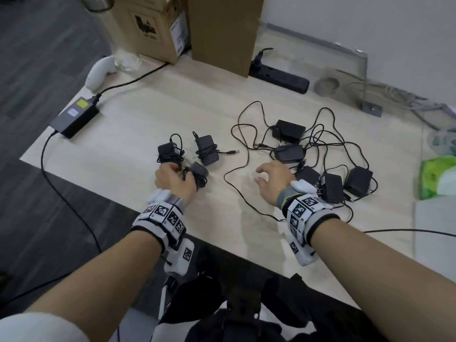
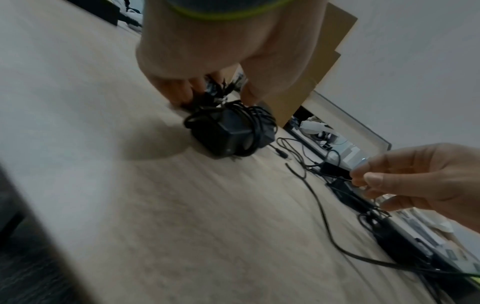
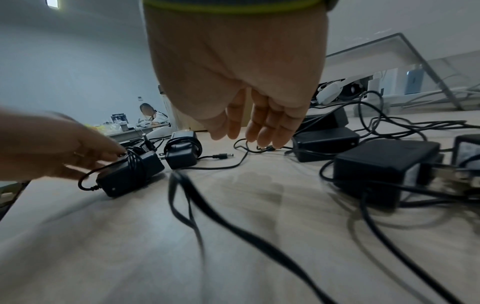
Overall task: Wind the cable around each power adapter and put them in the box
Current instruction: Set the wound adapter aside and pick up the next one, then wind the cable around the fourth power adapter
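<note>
Three black power adapters with their cables wound round them lie left of centre; the nearest wound adapter [image 1: 198, 172] [image 2: 231, 131] [image 3: 130, 172] rests on the table. My left hand [image 1: 172, 180] [image 2: 214, 96] curls its fingers and thumb round that adapter's far end. The other two wound adapters [image 1: 169, 153] [image 1: 207, 149] lie just behind. My right hand [image 1: 261, 174] [image 3: 249, 133] hovers open over loose cable, holding nothing. Several unwound adapters [image 1: 288, 153] [image 3: 384, 166] sit in tangled cables at the right. The cardboard box [image 1: 222, 33] stands at the back.
A large power brick [image 1: 74, 117] with its cord lies at the table's left corner. A black power strip [image 1: 278, 76], a tape roll [image 1: 327, 86] and a second carton [image 1: 153, 25] stand at the back. A green packet [image 1: 439, 178] lies at the right edge.
</note>
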{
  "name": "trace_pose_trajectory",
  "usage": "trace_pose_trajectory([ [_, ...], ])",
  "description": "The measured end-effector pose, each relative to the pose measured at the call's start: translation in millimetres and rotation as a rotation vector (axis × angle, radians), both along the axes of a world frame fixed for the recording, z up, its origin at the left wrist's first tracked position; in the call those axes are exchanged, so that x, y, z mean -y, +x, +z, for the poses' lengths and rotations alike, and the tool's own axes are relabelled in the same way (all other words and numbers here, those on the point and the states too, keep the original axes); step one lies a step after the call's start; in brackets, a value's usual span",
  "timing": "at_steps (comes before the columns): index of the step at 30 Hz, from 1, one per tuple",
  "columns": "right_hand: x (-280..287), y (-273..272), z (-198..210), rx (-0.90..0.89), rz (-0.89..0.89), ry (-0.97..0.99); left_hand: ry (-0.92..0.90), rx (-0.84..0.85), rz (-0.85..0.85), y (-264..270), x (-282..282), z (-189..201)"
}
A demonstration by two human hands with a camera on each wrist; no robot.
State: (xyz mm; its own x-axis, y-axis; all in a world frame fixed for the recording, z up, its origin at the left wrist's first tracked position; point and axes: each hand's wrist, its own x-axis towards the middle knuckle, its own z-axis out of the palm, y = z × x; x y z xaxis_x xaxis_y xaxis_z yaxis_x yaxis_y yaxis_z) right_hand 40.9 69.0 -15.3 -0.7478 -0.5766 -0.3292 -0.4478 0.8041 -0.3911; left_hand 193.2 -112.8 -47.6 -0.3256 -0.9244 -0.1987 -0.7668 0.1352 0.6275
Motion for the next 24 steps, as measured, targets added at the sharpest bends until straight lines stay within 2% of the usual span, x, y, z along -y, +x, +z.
trace_pose_trajectory([
  [3, -5, -2, 1, -0.015, 0.01, 0.0, -0.14, -0.007, -0.037, -11, -11, 11],
  [8, -23, -7, 2, -0.037, 0.015, -0.001, -0.238, -0.071, -0.334, -42, -49, 15],
  [12, -48, -15, 0, -0.075, 0.022, 0.015, -0.153, 0.095, -0.746, -65, -78, 9],
  [14, -60, -18, -3, -0.101, 0.027, 0.016, -0.137, 0.189, -0.857, -73, -90, 7],
  [24, -128, -34, -11, -0.257, -0.087, 0.0, -0.08, 0.274, -0.949, -111, -143, -1],
])
